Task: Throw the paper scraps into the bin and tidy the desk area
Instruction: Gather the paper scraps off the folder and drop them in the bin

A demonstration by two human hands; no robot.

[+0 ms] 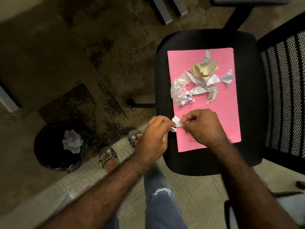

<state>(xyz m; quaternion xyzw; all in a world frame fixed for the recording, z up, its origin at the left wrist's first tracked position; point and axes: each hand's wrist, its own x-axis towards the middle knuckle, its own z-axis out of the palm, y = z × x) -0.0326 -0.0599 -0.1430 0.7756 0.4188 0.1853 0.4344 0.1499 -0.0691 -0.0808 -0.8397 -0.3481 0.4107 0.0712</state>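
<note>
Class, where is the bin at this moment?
In the head view, the black-lined bin stands on the floor at lower left, left of the person's sandalled feet, holding crumpled paper.

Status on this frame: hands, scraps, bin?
Both hands, left and right, pinch one white scrap. Scrap pile still on pink folder. Bin holds crumpled paper; path clear.

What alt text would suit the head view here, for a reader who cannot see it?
Both hands, left hand and right hand, pinch a small white paper scrap over a pink folder lying on a black chair seat. Crumpled scraps are piled on the folder; a black bin holding crumpled paper stands on the floor at left.
</note>
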